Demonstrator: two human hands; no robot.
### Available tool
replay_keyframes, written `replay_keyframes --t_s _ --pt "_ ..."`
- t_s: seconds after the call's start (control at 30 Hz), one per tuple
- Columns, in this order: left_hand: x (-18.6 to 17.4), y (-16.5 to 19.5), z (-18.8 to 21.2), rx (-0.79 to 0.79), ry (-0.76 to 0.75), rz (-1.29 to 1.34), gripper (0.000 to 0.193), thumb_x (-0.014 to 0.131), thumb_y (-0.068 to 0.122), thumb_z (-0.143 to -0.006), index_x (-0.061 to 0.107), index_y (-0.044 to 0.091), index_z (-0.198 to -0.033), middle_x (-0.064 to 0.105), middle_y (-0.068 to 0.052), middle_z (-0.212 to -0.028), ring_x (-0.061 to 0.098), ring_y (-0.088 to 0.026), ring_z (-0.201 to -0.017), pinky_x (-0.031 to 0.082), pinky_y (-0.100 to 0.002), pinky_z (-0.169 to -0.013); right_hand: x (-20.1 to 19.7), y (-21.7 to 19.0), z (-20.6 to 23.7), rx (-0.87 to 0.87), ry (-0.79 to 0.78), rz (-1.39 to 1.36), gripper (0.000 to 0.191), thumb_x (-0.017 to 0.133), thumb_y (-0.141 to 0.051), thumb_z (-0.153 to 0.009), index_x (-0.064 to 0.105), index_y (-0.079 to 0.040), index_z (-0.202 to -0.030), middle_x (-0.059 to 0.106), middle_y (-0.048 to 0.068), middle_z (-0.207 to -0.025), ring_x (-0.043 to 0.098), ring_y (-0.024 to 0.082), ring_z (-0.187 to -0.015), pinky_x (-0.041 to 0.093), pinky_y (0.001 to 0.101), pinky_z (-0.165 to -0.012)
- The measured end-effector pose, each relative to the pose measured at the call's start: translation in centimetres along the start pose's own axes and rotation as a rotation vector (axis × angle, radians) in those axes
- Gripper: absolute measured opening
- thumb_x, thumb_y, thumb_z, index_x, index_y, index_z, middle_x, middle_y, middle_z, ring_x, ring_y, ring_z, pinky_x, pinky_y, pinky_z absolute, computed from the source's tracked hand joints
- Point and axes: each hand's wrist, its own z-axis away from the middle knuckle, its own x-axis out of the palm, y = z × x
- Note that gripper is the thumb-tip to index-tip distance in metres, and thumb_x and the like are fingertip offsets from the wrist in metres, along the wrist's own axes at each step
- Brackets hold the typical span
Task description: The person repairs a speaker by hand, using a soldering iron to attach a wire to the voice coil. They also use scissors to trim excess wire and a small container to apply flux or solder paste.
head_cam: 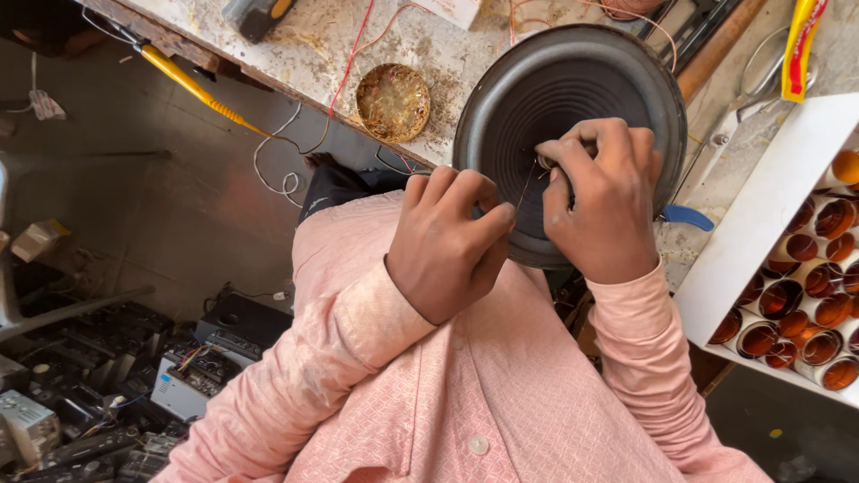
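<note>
Both hands work at the speaker centre: left hand pinches a thin wire, right hand grips the coil. Threading seems underway; it needs steady fingers.

— We get bright, warm daylight on the workbench, and it looks sharp to us.
— We agree; the floor at left sits in dim shade, its clutter murky.
— We see soft sheen on the black speaker cone, no harsh glare.
— We notice the edges bend slightly, wide-lens style.
</note>
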Motion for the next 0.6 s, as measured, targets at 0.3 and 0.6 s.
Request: replay_keyframes --t_s 0.3,0.6 --pt "-0.5 -0.6 1.1 0.01 -0.005 0.011 0.014 0.073 0.006 -0.081 0.067 0.01 -0.092 0.057 -0.007 -0.1 0.052 -0.029 -0.096 0.039 -0.043 -0.086 0.7 -0.1 -0.5 -0.037 -0.087 0.02 0.027 0.069 0.004 -0.084 0.074 -0.011 -0.107 0.056 0.011 -0.116 0.05 0.034 -0.114 0.039 0.0472 -0.101" --pt "-1.0 -0.9 1.9 0.023 0.007 0.013 0.014 0.073 0.006 -0.079 0.065 0.011 -0.09 0.056 -0.007 -0.099 0.052 -0.029 -0.097 0.038 -0.043 -0.085 0.8 -0.6 -0.9 -0.055 -0.114 -0.024 0.023 0.067 0.004 -0.084 0.072 -0.01 -0.101 0.056 0.011 -0.115 0.05 0.034 -0.113 0.039 0.0464 -0.101"
